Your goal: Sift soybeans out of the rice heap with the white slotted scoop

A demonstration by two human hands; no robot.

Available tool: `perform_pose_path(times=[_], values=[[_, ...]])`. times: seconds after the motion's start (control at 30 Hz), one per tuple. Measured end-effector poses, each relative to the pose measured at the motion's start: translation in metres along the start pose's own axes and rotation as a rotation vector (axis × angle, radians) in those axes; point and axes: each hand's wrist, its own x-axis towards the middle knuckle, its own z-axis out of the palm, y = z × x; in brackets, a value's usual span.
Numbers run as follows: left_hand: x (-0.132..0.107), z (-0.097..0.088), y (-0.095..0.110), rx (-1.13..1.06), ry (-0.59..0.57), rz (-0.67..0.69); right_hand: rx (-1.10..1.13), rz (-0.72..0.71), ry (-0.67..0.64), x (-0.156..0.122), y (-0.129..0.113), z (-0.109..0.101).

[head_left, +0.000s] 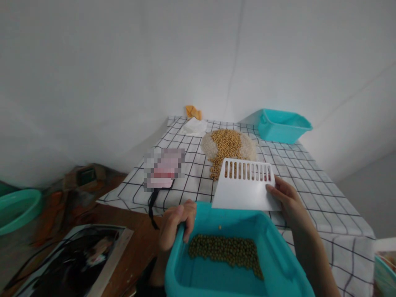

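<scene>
My left hand (179, 222) grips the left rim of a teal plastic basin (216, 212), held tilted at the table's front edge. Dark green beans (224, 249) lie in a band across its inside, and one pale bean sits above them. Between thumb and fingers, my right hand (284, 196) holds a white slotted plastic board (244, 192) by its right edge. The board's lower edge is over the basin's far rim, its slotted end towards a heap of yellow soybeans (227, 142). White rice (247, 146) lies around the soybeans, partly hidden by the board.
A checked cloth (309, 181) covers the table. A second teal basin (283, 128) stands at the back right. White tissue (194, 127) and an orange cloth (193, 112) lie at the back left, a blurred pink object (163, 171) nearer. A green tub (20, 210) is far left.
</scene>
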Motion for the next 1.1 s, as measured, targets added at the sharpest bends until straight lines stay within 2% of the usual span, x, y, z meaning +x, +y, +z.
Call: perform_pose_path(times=[0.2,0.27,0.37,0.43,0.63,0.8,1.1], values=[[0.002,-0.001,-0.004,0.016,-0.021,0.044,0.032,-0.051,0.055,0.001,0.002,-0.003],[0.002,0.001,-0.008,-0.023,0.023,0.095,0.049,-0.058,0.087,0.002,0.003,-0.002],[0.0,0.004,-0.01,-0.051,0.07,0.077,0.055,-0.118,0.196,0.005,0.005,0.0],[-0.001,0.004,-0.009,-0.052,0.058,0.042,0.029,-0.168,0.228,0.006,0.007,0.001],[-0.001,0.004,-0.006,-0.07,0.052,0.031,-0.092,-0.268,0.205,0.01,0.015,-0.003],[-0.001,0.004,-0.01,-0.068,0.066,0.035,-0.095,-0.314,0.257,0.013,0.019,-0.006],[-0.002,0.0,-0.008,-0.074,0.017,0.037,-0.109,-0.362,0.265,0.015,0.02,-0.01]])
